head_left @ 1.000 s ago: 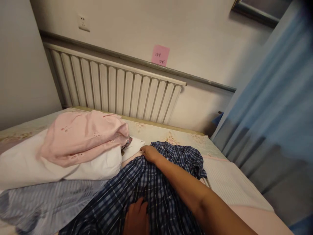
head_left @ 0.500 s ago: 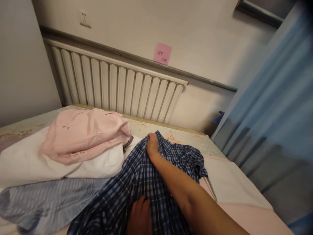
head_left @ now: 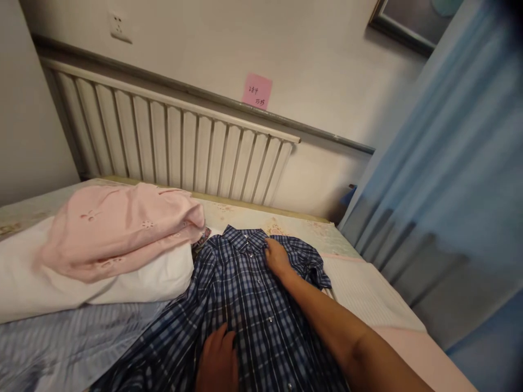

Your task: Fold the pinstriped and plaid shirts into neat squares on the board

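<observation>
The right hand (head_left: 277, 255), shifted from the plaid shirt (head_left: 249, 299)'s shoulder to its newly exposed collar (head_left: 235, 237), and the left hand (head_left: 218, 356), cropped below, show indeterminate grips.

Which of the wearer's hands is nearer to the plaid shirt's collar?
The right. The right hand is at the collar, by its end on the picture's right; the left hand is farther down, over the shirt's front.

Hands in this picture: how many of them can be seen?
2: the right hand is beside the collar of the plaid shirt; the left hand is lower, over its front.
</observation>
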Demonstrator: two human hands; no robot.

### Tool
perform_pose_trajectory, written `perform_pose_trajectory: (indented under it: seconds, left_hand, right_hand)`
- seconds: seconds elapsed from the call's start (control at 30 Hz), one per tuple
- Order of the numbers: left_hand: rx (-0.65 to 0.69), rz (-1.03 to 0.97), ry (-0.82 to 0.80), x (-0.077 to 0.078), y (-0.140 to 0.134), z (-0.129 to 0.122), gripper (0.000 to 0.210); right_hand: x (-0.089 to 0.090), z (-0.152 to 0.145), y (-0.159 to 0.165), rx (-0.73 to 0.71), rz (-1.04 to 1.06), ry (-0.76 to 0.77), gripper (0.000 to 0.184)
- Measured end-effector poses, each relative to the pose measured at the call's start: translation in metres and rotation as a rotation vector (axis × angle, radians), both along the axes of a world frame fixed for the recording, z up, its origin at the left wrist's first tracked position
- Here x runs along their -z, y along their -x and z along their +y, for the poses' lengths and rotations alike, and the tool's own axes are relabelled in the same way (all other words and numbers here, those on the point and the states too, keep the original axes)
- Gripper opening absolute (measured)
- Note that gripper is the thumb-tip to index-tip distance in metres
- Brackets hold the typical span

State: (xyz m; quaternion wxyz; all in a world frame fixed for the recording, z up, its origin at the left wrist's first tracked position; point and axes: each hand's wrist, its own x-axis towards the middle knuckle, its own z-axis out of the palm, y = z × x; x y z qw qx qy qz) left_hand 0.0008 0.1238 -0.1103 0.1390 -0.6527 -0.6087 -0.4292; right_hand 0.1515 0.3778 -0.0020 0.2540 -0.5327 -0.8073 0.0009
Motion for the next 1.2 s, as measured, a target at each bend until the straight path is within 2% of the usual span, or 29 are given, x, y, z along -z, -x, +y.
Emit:
perform_pose_trajectory:
  seconds: [0.13, 0.27, 0.33, 0.4, 0.47, 0.63, 0.8, 0.93, 1.07, 1.17, 1.2]
  left_hand:
    - [0.008, -0.001, 0.028, 0.003, 0.001, 0.001, 0.026]
    - [0.004, -0.001, 0.083, 0.004, 0.002, 0.002, 0.027]
    - [0.004, -0.009, 0.111, 0.004, 0.002, 0.002, 0.027]
    - [0.005, -0.017, 0.131, 0.003, 0.002, 0.002, 0.027]
    - [0.009, -0.023, 0.134, 0.003, 0.002, 0.003, 0.027]
    - [0.024, -0.048, 0.15, 0.003, 0.002, 0.002, 0.028]
    - [0.026, -0.063, 0.201, 0.001, 0.001, 0.002, 0.029]
    - [0.036, -0.052, 0.243, -0.004, 0.0, 0.002, 0.03]
    - [0.043, -0.019, 0.269, -0.009, 0.001, 0.003, 0.031]
    - [0.041, 0.005, 0.291, -0.011, 0.002, 0.003, 0.032]
    - [0.039, 0.016, 0.304, -0.011, 0.002, 0.003, 0.032]
  right_hand:
    - [-0.016, -0.003, -0.092, 0.377, -0.014, 0.012, 0.039]
    - [-0.016, -0.008, -0.151, 0.622, -0.04, 0.142, 0.046]
    - [-0.01, -0.008, -0.165, 0.662, -0.048, 0.246, 0.041]
    - [-0.004, -0.009, -0.172, 0.665, -0.055, 0.333, 0.029]
    - [-0.002, -0.009, -0.176, 0.678, -0.06, 0.366, 0.02]
    - [-0.013, -0.012, -0.191, 0.774, -0.07, 0.294, 0.033]
    - [-0.02, -0.017, -0.197, 0.699, -0.09, 0.317, 0.024]
    - [-0.021, -0.041, -0.193, 0.612, -0.076, 0.204, 0.034]
    - [-0.02, -0.096, -0.19, 0.447, -0.046, 0.112, 0.031]
    - [-0.012, -0.158, -0.19, 0.285, 0.001, 0.119, 0.024]
    - [-0.008, -0.181, -0.191, 0.191, 0.059, 0.113, 0.024]
